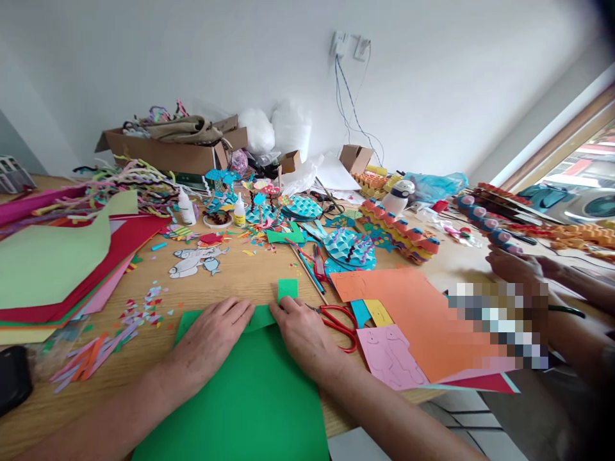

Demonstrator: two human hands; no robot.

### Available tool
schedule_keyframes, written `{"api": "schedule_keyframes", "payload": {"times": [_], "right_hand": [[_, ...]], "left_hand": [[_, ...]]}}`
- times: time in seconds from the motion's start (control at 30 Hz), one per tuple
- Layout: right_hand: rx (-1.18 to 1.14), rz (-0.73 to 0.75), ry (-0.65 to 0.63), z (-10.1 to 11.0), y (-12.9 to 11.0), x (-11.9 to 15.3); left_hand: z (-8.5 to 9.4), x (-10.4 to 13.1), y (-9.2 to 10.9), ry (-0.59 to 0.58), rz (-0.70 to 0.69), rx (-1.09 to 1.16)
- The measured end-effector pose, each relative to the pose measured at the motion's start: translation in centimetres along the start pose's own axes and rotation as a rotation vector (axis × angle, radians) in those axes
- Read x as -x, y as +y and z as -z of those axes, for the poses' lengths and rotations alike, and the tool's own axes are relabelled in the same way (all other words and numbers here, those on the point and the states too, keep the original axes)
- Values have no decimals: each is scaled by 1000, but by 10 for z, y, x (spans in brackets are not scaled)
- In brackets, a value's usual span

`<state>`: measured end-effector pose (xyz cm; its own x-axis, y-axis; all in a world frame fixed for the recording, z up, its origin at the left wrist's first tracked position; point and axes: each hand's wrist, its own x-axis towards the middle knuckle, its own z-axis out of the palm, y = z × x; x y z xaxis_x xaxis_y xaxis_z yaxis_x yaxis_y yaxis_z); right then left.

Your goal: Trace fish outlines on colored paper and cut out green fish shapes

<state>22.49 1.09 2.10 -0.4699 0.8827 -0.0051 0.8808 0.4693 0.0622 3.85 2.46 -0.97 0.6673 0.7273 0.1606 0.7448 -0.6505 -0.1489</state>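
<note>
A large sheet of green paper (245, 397) lies on the table before me, with a strip along its far edge folded over. My left hand (216, 330) is closed on that folded edge, fingers together and thumb hidden. On the edge's other side, my right hand (302, 330) is closed on the paper too, fingertips bent down onto the fold. Just beyond the right fingers sits a small green paper piece (287, 289). Red-handled scissors (342, 323) lie right beside my right hand, their blades partly hidden by it.
Coloured sheets (43, 269) are stacked at left, near paper strips (93, 358) and a black phone-like object (14, 379). Orange paper (408, 314) with drawn pink pieces lies at right. Glue bottles (186, 208), paper crafts and a cardboard box (163, 153) stand behind. Another person's hands (516, 266) hold an egg-carton craft.
</note>
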Motion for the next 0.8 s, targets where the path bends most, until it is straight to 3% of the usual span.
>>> {"api": "schedule_keyframes", "payload": {"times": [0.6, 0.8], "right_hand": [[80, 59, 45, -4, -2, 7], [65, -2, 48, -2, -6, 3]], "left_hand": [[-5, 0, 1, 28, -57, 28], [-5, 1, 1, 40, -78, -3]]}}
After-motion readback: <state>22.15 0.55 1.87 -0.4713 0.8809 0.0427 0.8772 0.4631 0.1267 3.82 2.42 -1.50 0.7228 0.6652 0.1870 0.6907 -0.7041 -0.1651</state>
